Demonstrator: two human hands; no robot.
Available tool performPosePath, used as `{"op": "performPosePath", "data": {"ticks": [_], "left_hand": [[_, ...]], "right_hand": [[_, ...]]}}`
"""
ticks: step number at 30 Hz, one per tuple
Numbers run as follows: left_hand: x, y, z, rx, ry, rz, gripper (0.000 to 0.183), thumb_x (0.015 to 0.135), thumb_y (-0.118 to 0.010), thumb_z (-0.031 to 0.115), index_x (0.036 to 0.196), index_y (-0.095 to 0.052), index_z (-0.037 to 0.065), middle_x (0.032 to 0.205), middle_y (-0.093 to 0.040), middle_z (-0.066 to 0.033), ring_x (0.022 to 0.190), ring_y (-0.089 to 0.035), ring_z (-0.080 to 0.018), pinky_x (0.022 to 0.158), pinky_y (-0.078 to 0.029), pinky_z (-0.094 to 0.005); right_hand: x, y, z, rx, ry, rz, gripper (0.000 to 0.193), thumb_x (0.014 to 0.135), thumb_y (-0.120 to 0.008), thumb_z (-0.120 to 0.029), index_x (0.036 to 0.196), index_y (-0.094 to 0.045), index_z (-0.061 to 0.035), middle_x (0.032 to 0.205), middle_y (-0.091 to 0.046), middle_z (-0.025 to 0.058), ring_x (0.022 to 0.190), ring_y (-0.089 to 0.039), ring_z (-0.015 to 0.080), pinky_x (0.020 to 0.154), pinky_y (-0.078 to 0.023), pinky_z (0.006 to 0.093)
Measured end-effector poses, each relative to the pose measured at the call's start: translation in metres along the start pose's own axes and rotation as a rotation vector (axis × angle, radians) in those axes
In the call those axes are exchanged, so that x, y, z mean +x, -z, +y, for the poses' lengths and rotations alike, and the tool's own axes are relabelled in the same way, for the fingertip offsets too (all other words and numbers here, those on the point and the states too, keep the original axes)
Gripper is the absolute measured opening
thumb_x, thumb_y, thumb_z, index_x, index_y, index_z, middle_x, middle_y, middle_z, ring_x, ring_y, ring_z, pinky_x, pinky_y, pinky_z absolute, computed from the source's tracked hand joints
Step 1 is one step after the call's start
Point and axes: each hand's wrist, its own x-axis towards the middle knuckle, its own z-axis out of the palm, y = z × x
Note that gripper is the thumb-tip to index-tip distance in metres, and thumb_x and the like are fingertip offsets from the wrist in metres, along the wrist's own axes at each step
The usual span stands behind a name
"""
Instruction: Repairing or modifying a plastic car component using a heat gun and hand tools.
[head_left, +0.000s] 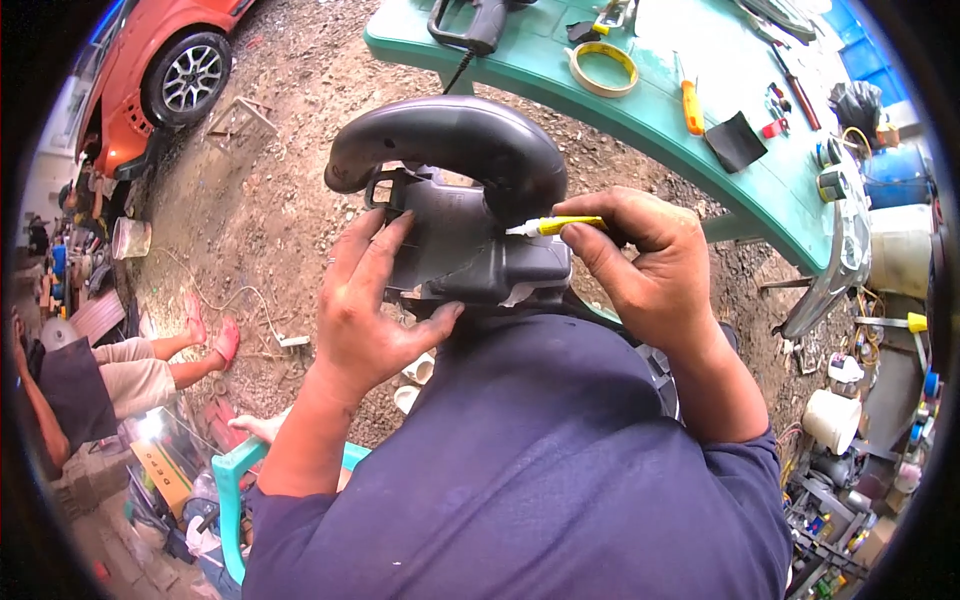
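A black plastic part (450,235) with a thick curved duct (450,125) along its far side rests on my lap. A jagged crack line runs across its flat face. My left hand (365,290) lies on the near left of it, fingers spread along the edge and thumb on the near rim. Between the thumb and fingers of my right hand (650,255) is a small yellow glue tube (560,225) with a white nozzle. Its tip points left and sits at the face of the part, just below the duct; whether it touches I cannot tell.
Ahead stands a green plastic table (540,60) with a tape roll (603,68), an orange-handled screwdriver (691,105) and a dark square piece (735,143). An orange car (130,80) is at far left. A seated person (120,380) is at left. A white bucket (832,420) and clutter lie right.
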Motion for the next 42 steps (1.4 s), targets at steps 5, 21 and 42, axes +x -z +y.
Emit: {"op": "performPosePath", "data": {"ticks": [5, 21, 42], "left_hand": [[0.0, 0.001, 0.005, -0.037, 0.028, -0.003, 0.093, 0.074, -0.102, 0.035, 0.154, -0.069, 0.001, 0.152, -0.064, -0.0295, 0.135, -0.068, -0.0483, 0.113, -0.059, -0.0536], [-0.004, 0.003, 0.01, 0.005, -0.006, -0.011, 0.094, 0.074, -0.101, 0.037, 0.155, -0.068, 0.002, 0.151, -0.063, -0.0296, 0.134, -0.068, -0.0498, 0.108, -0.061, -0.0543], [0.005, -0.002, 0.015, -0.065, 0.003, -0.018, 0.093, 0.075, -0.101, 0.044, 0.152, -0.069, 0.003, 0.149, -0.063, -0.0288, 0.139, -0.062, -0.0524, 0.117, -0.054, -0.0595]], "right_hand": [[0.004, -0.003, -0.014, -0.071, 0.084, -0.118, 0.018, 0.097, -0.085, -0.002, 0.116, -0.086, -0.0008, 0.091, -0.078, 0.0104, 0.079, -0.072, 0.0189, 0.073, -0.055, 0.0338], [0.01, -0.017, -0.024, -0.142, 0.147, -0.279, 0.016, 0.097, -0.084, -0.001, 0.113, -0.085, -0.0013, 0.095, -0.079, 0.0132, 0.083, -0.08, 0.0265, 0.075, -0.061, 0.0371], [-0.001, 0.023, 0.016, 1.065, -0.398, 0.072, 0.036, 0.118, -0.064, -0.023, 0.134, -0.077, 0.0061, 0.104, -0.079, 0.014, 0.08, -0.07, 0.0185, 0.075, -0.058, 0.033]]}}
